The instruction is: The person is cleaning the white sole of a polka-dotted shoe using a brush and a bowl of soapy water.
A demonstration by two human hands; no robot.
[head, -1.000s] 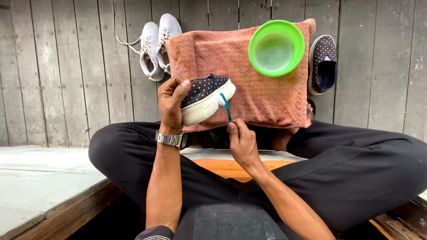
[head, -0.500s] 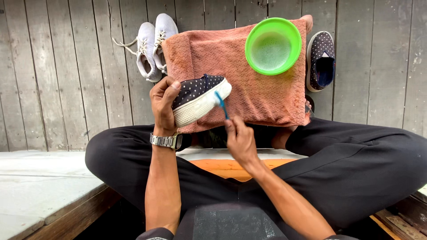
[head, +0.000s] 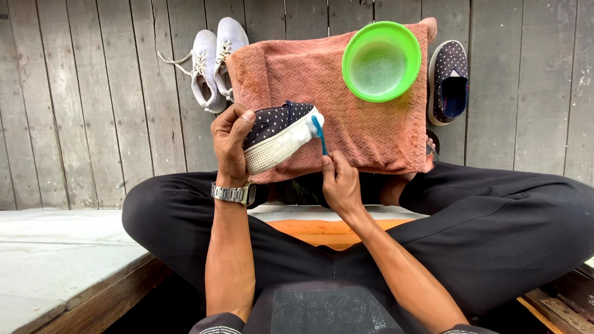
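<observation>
Two hands were busy — our left hand [head: 230, 139] gripped the dotted dark shoe [head: 279, 135], our right hand [head: 339, 180] pinched a blue toothbrush [head: 319, 132] against its white toe.

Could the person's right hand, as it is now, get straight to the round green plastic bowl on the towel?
Probably not at once: the right hand is shut on a blue toothbrush at the dotted shoe. Nothing stands on the pink towel between it and the round green plastic bowl.

A green bowl [head: 382, 60] sits on a pink towel [head: 371, 133] — white sneakers [head: 213, 62] lie left of it, a dotted slip-on [head: 448, 80] right, all on grey planks [head: 80, 93]
</observation>
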